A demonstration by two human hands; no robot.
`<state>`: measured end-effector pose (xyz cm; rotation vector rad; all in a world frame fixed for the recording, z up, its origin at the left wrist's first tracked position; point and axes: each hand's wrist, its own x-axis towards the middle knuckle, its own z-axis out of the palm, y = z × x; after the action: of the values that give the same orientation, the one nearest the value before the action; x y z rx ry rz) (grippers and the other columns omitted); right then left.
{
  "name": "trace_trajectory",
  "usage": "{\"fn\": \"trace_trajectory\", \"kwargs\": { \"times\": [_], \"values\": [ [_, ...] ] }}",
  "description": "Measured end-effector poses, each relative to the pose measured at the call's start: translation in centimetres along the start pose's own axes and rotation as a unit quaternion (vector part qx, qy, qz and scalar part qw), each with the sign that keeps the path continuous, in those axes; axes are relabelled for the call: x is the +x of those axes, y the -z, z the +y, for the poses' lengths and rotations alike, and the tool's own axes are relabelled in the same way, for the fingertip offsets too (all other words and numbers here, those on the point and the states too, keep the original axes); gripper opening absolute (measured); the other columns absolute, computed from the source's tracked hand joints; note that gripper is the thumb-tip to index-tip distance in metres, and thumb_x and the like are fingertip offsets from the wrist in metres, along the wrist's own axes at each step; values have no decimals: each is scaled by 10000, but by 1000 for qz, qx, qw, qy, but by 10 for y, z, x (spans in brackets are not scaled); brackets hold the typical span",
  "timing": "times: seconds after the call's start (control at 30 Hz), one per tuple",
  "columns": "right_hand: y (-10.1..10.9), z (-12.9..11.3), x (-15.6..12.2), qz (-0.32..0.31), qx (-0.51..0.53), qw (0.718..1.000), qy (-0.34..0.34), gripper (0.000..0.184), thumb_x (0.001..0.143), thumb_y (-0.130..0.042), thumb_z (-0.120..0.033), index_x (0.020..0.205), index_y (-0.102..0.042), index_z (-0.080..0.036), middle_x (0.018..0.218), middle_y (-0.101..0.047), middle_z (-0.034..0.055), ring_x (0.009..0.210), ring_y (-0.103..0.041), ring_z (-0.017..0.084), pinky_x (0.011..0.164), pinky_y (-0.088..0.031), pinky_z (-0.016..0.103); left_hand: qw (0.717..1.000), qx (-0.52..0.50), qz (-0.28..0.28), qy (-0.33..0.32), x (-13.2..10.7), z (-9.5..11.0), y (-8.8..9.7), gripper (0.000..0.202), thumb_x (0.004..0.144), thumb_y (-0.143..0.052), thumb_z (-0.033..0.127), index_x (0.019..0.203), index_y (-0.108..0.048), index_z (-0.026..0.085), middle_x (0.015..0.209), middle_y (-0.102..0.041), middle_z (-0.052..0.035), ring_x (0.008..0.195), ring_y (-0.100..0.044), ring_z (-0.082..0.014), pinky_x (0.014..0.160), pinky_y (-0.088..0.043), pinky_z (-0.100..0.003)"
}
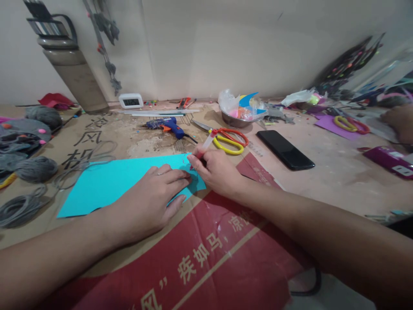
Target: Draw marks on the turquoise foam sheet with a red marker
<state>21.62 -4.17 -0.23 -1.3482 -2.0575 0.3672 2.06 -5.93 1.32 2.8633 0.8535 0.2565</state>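
A turquoise sheet of paper [106, 181] lies on flattened cardboard in front of me. My left hand [161, 189] rests palm down on it, fingers stretched toward its right end. In my right hand [222, 170] is a pen [208, 144] with a clear barrel and a red end, pinched between thumb and fingers. Its tip is down at the sheet's right end, close to my left fingertips, where some marks show. Just beyond the right hand lie scissors [230, 140] with one red and one yellow handle.
Behind the paper are a blue glue gun [169, 126], a metal bowl [237, 119] of wrapped scraps and a white digital clock [130, 101]. A black phone [285, 150] lies to the right. Grey yarn [37, 168] and a tall bottle [75, 73] stand left. Another person's hand [398, 122] is at far right.
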Motion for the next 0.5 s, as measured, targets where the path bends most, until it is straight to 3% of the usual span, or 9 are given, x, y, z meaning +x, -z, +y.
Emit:
{"fn": "trace_trajectory", "kwargs": {
  "times": [0.5],
  "values": [
    [0,2,1,-1,3,1000,1,282,927,-405,-339,734,-524,-173,622,-519,0,583,-481,118,595,-346,260,1000,12,0,1,-1,-1,-2,318,911,-461,257,1193,-592,189,1275,-576,-69,1154,-490,-272,1003,-359,-486]
  ]
}}
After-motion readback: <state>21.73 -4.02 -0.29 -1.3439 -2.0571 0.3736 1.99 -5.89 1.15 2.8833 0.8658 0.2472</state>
